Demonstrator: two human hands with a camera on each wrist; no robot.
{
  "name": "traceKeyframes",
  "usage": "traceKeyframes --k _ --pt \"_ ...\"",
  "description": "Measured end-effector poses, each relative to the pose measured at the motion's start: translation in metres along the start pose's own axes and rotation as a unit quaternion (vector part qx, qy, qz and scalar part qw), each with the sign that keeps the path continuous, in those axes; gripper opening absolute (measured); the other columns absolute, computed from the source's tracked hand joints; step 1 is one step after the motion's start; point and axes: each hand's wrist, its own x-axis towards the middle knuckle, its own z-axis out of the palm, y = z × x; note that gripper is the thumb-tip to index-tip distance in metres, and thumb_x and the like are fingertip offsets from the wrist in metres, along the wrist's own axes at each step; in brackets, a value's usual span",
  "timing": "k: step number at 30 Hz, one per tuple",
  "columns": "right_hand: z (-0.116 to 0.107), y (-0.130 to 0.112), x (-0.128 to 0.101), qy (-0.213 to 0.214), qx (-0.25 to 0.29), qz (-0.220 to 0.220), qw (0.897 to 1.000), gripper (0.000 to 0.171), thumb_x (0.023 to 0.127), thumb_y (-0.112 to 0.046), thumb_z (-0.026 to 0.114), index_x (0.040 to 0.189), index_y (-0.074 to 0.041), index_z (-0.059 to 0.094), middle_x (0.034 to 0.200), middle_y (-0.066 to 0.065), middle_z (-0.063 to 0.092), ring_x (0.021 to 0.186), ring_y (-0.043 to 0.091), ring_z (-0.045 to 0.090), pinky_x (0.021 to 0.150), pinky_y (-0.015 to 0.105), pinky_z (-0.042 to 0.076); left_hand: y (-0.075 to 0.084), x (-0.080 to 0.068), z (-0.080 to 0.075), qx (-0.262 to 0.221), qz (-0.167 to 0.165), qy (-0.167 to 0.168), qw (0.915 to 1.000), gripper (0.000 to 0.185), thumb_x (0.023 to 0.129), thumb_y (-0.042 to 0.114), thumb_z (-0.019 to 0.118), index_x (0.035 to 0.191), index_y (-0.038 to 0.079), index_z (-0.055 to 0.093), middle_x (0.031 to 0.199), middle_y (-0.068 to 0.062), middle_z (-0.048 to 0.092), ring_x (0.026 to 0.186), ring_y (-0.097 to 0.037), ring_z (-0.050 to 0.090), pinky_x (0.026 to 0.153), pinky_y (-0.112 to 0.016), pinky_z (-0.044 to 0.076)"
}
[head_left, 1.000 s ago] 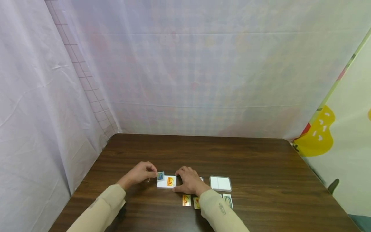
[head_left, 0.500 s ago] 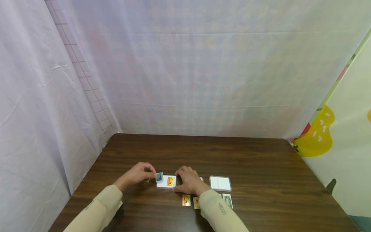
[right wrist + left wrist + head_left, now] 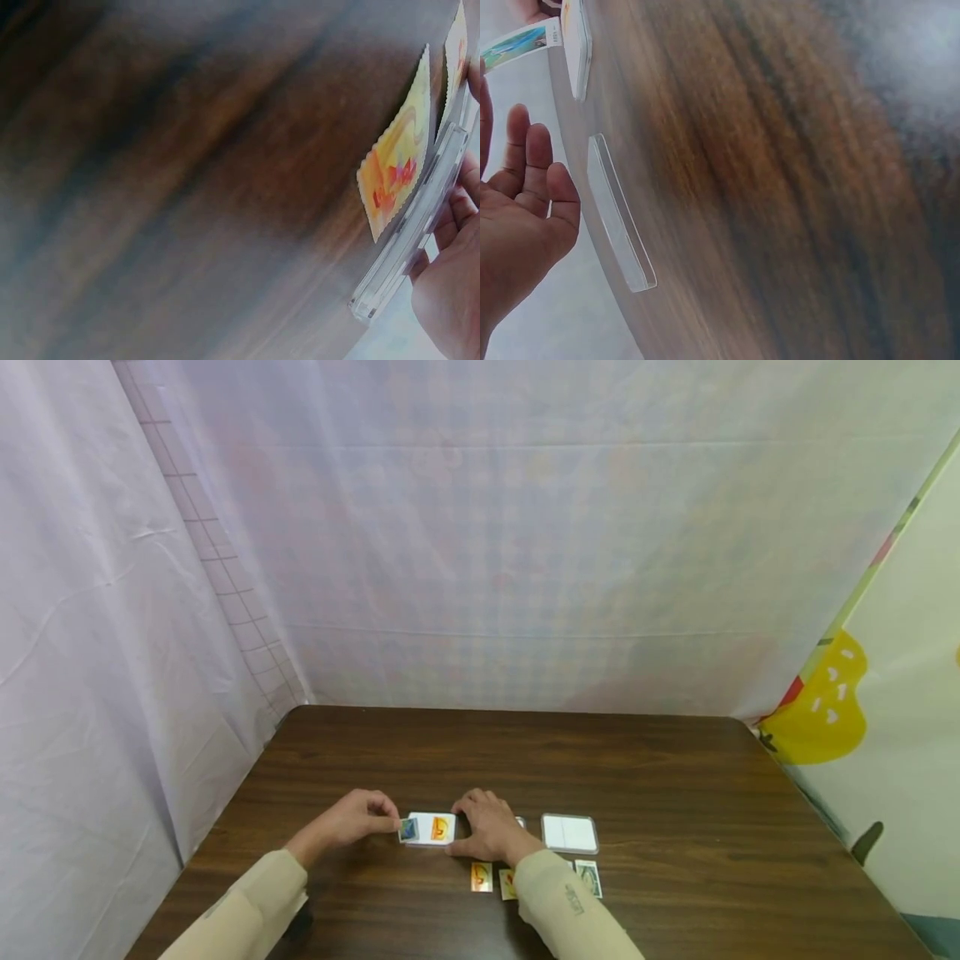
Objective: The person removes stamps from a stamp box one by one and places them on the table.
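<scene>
My left hand (image 3: 348, 818) pinches a small blue-green postage stamp (image 3: 408, 831) by its left side, over the left end of a white-backed clear stamp case (image 3: 424, 840). In the left wrist view the stamp (image 3: 517, 45) juts from the fingertips beside the case (image 3: 577, 56); the other fingers of the left hand (image 3: 529, 199) are loosely bent. An orange-yellow stamp (image 3: 440, 828) lies on the case's right half. My right hand (image 3: 491, 827) holds the case's right end, thumb at the near edge, fingertips at the far edge. That hand mostly hides a second case (image 3: 521, 822).
A third case (image 3: 570, 834) with a white insert lies to the right. Nearer me are an orange-yellow stamp (image 3: 482, 877), a yellow stamp (image 3: 507, 885) and a green stamp (image 3: 589, 878), some partly behind the right sleeve. A clear plastic cover (image 3: 619, 217) lies below the left hand.
My left hand has moved slightly left and toward me, bringing the blue-green stamp down toward the case's near left corner. The right hand stays in place on the case.
</scene>
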Motion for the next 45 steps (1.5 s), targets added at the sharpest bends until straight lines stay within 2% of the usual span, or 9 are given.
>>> traceKeyframes --k 5,7,9,10,12,16,24,36,45 --pt "0.000 -0.001 -0.001 -0.001 0.004 -0.003 1.000 0.060 0.082 -0.048 0.076 0.127 -0.013 0.060 0.132 0.008 0.052 0.124 0.028 0.046 0.106 0.049 0.035 0.000 -0.005 0.002 -0.001 0.004 -0.007 1.0000 0.011 0.086 0.018 0.074 0.085 0.009 0.070 0.091 -0.002 0.065 0.084 -0.021 0.053 0.073 -0.035 0.041" --pt "0.000 -0.001 -0.001 -0.002 0.005 -0.002 1.000 0.060 0.082 -0.048 0.076 0.128 -0.013 0.060 0.132 0.008 0.051 0.124 0.028 0.046 0.106 0.049 0.035 -0.001 -0.007 0.003 0.003 0.006 -0.007 1.0000 0.010 0.086 0.019 0.075 0.085 0.010 0.070 0.098 -0.005 0.067 0.097 -0.030 0.059 0.084 -0.042 0.044" --pt "0.000 -0.001 0.000 -0.001 0.004 -0.002 1.000 0.060 0.082 -0.049 0.076 0.128 -0.013 0.060 0.132 0.007 0.051 0.124 0.028 0.046 0.106 0.049 0.035 -0.001 -0.008 0.003 -0.002 0.005 -0.008 1.0000 0.010 0.086 0.019 0.075 0.084 0.011 0.070 0.103 -0.008 0.067 0.113 -0.040 0.056 0.096 -0.052 0.041" --pt "0.001 -0.001 0.000 -0.001 0.003 -0.002 1.000 0.060 0.082 -0.049 0.076 0.128 -0.014 0.060 0.132 0.007 0.051 0.124 0.028 0.046 0.106 0.049 0.035 -0.002 -0.009 0.004 -0.006 0.004 -0.010 0.9999 0.010 0.086 0.019 0.075 0.084 0.011 0.070 0.103 -0.008 0.067 0.115 -0.042 0.055 0.096 -0.053 0.040" --pt "0.001 0.000 0.000 -0.001 0.003 -0.002 1.000 0.060 0.082 -0.049 0.076 0.128 -0.014 0.060 0.132 0.007 0.052 0.125 0.028 0.046 0.106 0.049 0.035 -0.003 -0.009 0.005 -0.015 0.004 -0.017 0.9997 0.010 0.086 0.017 0.075 0.084 0.009 0.069 0.100 -0.006 0.067 0.111 -0.038 0.057 0.095 -0.048 0.042" --pt "0.001 0.001 0.001 -0.002 0.002 -0.002 1.000 0.060 0.082 -0.049 0.076 0.128 -0.013 0.060 0.132 0.007 0.052 0.125 0.028 0.046 0.107 0.049 0.034 -0.002 -0.011 0.005 -0.044 0.002 -0.039 0.9983 0.011 0.086 0.013 0.074 0.085 0.004 0.069 0.085 0.001 0.062 0.081 -0.018 0.051 0.071 -0.029 0.040" --pt "0.000 0.000 -0.001 -0.004 0.007 0.000 1.000 0.060 0.083 -0.049 0.076 0.128 -0.013 0.060 0.132 0.008 0.051 0.125 0.028 0.045 0.107 0.049 0.034 -0.001 -0.014 0.006 -0.049 -0.013 -0.071 0.9962 0.011 0.087 0.013 0.073 0.087 0.003 0.069 0.083 0.002 0.062 0.075 -0.013 0.050 0.067 -0.028 0.041" --pt "0.000 0.000 -0.001 -0.005 0.008 -0.002 1.000 0.060 0.083 -0.049 0.076 0.128 -0.013 0.059 0.133 0.008 0.051 0.125 0.028 0.045 0.108 0.049 0.033 -0.006 -0.012 0.009 0.028 0.014 -0.046 0.9984 0.007 0.085 0.012 0.075 0.081 0.009 0.071 0.081 0.004 0.063 0.070 -0.010 0.051 0.063 -0.027 0.042" --pt "0.003 0.002 0.000 -0.005 0.008 -0.001 1.000 0.061 0.083 -0.050 0.075 0.129 -0.014 0.059 0.134 0.008 0.051 0.126 0.028 0.045 0.108 0.049 0.032 -0.002 -0.012 0.014 0.101 0.048 -0.028 0.9934 0.011 0.081 0.013 0.079 0.075 0.012 0.069 0.077 0.010 0.060 0.070 -0.004 0.049 0.065 -0.026 0.042"
